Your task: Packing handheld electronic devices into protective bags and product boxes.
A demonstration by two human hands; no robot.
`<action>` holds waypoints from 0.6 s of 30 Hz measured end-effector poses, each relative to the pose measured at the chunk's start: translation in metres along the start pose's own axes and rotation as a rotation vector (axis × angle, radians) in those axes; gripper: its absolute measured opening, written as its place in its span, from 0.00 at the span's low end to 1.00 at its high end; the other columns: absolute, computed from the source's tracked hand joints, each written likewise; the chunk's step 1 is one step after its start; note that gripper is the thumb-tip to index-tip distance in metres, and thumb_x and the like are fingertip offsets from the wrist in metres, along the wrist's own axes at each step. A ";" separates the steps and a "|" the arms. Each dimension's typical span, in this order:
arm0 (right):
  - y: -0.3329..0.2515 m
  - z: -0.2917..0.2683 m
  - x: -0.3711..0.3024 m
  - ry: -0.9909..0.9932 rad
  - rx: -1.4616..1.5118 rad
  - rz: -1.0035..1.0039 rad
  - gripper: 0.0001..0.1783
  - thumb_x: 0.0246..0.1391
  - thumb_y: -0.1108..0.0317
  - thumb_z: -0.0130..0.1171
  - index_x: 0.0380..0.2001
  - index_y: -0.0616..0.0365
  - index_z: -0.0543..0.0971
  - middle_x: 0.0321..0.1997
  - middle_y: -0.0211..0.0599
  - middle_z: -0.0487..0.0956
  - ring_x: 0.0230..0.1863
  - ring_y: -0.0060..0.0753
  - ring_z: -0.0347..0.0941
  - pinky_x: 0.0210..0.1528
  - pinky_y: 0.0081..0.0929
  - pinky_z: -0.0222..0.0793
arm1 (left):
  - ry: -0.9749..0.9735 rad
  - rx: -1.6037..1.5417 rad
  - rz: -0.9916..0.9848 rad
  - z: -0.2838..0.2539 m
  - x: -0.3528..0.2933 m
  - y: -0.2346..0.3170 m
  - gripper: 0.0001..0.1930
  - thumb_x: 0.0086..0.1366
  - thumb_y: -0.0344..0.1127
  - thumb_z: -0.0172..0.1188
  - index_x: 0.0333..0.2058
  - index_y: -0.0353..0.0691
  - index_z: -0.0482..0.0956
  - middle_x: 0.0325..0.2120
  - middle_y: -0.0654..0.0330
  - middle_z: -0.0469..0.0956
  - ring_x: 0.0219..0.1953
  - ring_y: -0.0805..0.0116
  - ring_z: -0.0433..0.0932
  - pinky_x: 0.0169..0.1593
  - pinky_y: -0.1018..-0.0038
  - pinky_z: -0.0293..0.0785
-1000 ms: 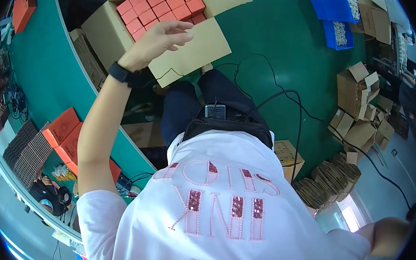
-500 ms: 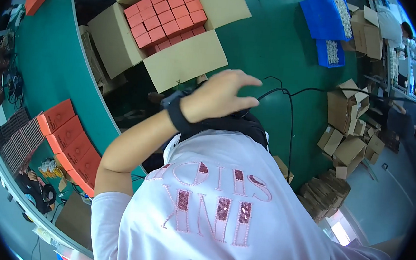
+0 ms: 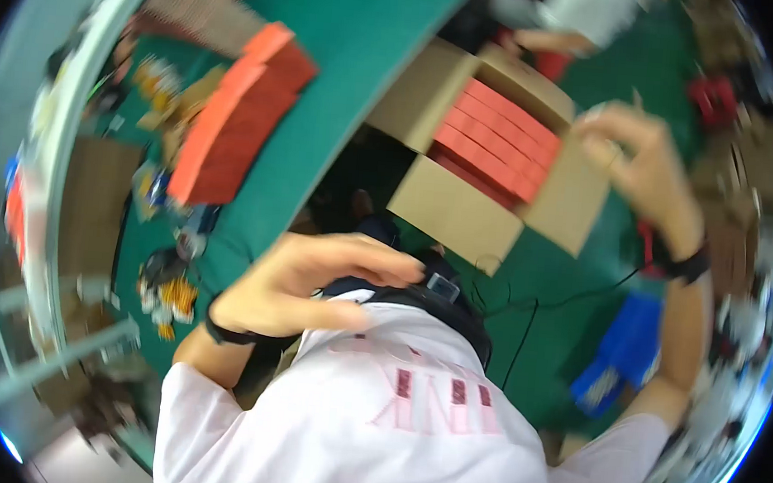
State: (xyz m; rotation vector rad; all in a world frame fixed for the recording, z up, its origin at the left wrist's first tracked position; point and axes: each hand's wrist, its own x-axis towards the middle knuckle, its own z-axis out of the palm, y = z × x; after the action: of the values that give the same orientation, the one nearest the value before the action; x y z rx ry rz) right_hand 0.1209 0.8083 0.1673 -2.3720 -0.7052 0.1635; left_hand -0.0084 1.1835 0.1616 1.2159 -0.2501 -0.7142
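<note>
My left hand (image 3: 306, 281) is in front of my waist, fingers stretched out and thumb apart, with nothing in it. A dark band circles its wrist. My right hand (image 3: 634, 157) is raised beside the right flap of a large open cardboard carton (image 3: 461, 216); it is blurred, its fingers loosely curved with a gap to the thumb, and no object shows in it. Rows of small orange-red boxes (image 3: 504, 133) fill the carton. On the green-topped table (image 3: 356, 57) to the left, a row of similar orange-red boxes (image 3: 237, 121) stands near the far edge.
Behind the carton, another person's arm (image 3: 552, 41) reaches in near a red item. Blue bins (image 3: 618, 351) stand on the green floor at right, with a black cable (image 3: 524, 339) running nearby. Brown cartons (image 3: 746, 170) are stacked at the far right.
The view has swung round, so the carton and table now appear further right. My right hand has come into view, raised. My left hand now appears lower and further left, still open.
</note>
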 end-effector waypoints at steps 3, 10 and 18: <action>-0.007 0.092 0.019 -0.192 0.118 -0.179 0.11 0.54 0.73 0.62 0.41 0.61 0.82 0.39 0.42 0.82 0.39 0.36 0.80 0.45 0.29 0.75 | 0.374 -0.196 0.370 -0.034 -0.076 0.010 0.29 0.65 0.44 0.63 0.56 0.24 0.72 0.51 0.42 0.77 0.51 0.53 0.79 0.58 0.58 0.74; -0.073 0.161 0.101 -0.225 0.444 -0.185 0.21 0.53 0.77 0.62 0.51 0.65 0.78 0.43 0.39 0.83 0.42 0.30 0.79 0.49 0.27 0.74 | 1.458 0.357 0.137 -0.069 -0.155 -0.052 0.11 0.71 0.32 0.56 0.46 0.34 0.81 0.40 0.61 0.82 0.44 0.73 0.79 0.53 0.75 0.73; -0.060 0.248 0.288 -0.079 0.015 -0.245 0.54 0.44 0.69 0.72 0.72 0.60 0.55 0.71 0.52 0.63 0.62 0.49 0.70 0.65 0.39 0.65 | 1.155 0.008 0.011 -0.132 -0.073 -0.136 0.13 0.68 0.30 0.61 0.49 0.32 0.81 0.42 0.57 0.83 0.45 0.73 0.80 0.53 0.76 0.75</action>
State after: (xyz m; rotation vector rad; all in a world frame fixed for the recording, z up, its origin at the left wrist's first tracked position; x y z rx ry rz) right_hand 0.2674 1.1359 0.0285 -2.2518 -1.0214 0.1566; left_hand -0.0427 1.3075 0.0046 1.4460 0.6959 0.0773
